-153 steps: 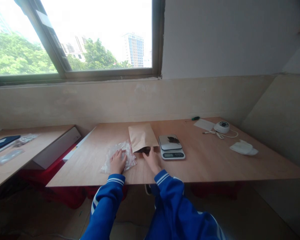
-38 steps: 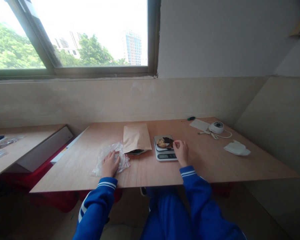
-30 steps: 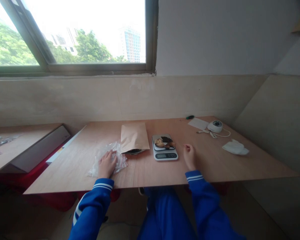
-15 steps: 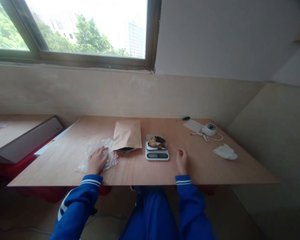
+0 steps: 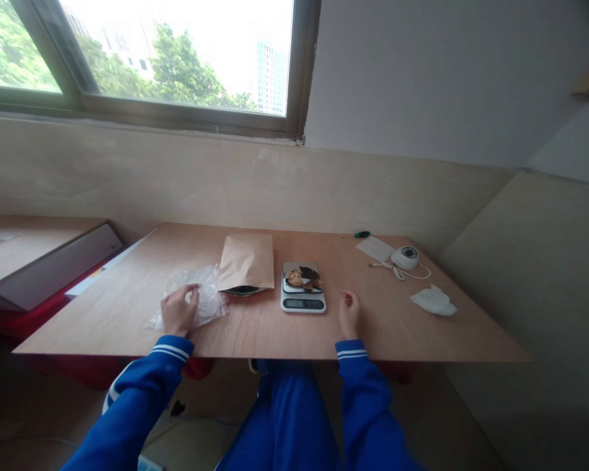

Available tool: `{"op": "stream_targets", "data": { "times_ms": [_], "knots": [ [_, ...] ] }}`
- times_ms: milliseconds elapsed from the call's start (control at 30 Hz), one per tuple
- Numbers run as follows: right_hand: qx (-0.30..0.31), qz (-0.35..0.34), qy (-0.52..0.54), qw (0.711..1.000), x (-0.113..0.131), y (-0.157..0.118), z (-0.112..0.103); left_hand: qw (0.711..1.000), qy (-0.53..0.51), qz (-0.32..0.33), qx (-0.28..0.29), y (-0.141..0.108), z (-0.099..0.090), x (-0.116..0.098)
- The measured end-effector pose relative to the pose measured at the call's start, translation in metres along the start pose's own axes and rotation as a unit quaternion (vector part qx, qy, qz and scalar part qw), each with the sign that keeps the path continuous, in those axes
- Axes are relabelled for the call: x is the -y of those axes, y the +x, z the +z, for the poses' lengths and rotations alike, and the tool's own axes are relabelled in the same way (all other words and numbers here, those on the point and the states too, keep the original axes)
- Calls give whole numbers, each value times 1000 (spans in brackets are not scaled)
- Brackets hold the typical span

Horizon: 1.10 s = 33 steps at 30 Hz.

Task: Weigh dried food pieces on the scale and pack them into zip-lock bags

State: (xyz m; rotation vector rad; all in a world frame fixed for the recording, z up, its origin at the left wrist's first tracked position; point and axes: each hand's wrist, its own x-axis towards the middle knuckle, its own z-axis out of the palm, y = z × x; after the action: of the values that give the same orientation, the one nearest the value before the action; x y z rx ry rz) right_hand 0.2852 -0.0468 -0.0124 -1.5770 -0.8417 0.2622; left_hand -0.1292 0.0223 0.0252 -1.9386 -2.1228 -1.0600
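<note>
Front edge: The table [image 5: 258, 337] ended just short of the lap, and both blue sleeves [image 5: 150, 379] crossed this edge.
Back edge: It ran along the wall [image 5: 373, 196], with a green-handled screwdriver [image 5: 362, 234] close by.
Right edge: Near it lay a white dome camera [image 5: 405, 258] with its cable, and a crumpled white wrap [image 5: 433, 301].
Open room: A broad strip of wood showed between the right hand [image 5: 349, 314] and the wrap, and a narrow one between pouch and scale.
Scale: The scale [image 5: 303, 305] sat left of the right hand, near but apart, with dried brown and dark pieces [image 5: 297, 280] on its plate.
Pouch: The brown paper pouch [image 5: 247, 261] lay flat between the hands, farther back, its gaping mouth toward the person.
Right hand: Loosely curled, a gap between thumb and fingers, it held nothing visible.
Left hand: The left hand [image 5: 179, 311] was half-curled at the clear plastic [image 5: 211, 304]; whether it gripped any could not be told.
</note>
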Motion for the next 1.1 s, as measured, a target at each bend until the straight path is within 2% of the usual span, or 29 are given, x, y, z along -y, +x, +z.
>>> {"op": "stream_targets", "data": {
  "times_ms": [67, 133, 200, 267, 333, 400, 500, 600, 733, 867, 967, 1033, 1100],
  "knots": [
    [-4, 2, 16, 1000, 6, -3, -2, 998, -18, -40, -49, 7, -7, -6],
    [13, -12, 21, 1000, 20, -10, -3, 992, -35, -46, -114, 13, -18, -17],
    [62, -44, 23, 997, 44, -22, -3, 983, -48, -3, -176, 15, -30, -33],
    [134, -80, 37, 987, 77, -39, -1, 973, -62, 78, -209, 9, -42, -53],
    [209, -96, 72, 970, 114, -58, 4, 960, -83, 172, -206, -4, -51, -76],
    [281, -87, 113, 949, 146, -75, 12, 945, -115, 254, -173, -24, -56, -98],
    [318, -70, 138, 935, 172, -93, 24, 931, -172, 303, -108, -56, -52, -124],
    [314, -73, 149, 935, 172, -99, 29, 916, -212, 340, -33, -82, -39, -135],
    [329, -78, 165, 926, 159, -98, 27, 916, -257, 306, -23, -97, -16, -139],
    [365, -100, 138, 915, 155, -94, 24, 905, -347, 244, -38, -94, 1, -145],
    [385, -127, 126, 905, 154, -85, 21, 902, -367, 225, -46, -84, 12, -147],
    [371, -142, 118, 910, 149, -73, 17, 908, -353, 216, -57, -76, 20, -144],
    [309, -161, 84, 934, 139, -57, 13, 919, -337, 189, -76, -69, 30, -139]
  ]
}}
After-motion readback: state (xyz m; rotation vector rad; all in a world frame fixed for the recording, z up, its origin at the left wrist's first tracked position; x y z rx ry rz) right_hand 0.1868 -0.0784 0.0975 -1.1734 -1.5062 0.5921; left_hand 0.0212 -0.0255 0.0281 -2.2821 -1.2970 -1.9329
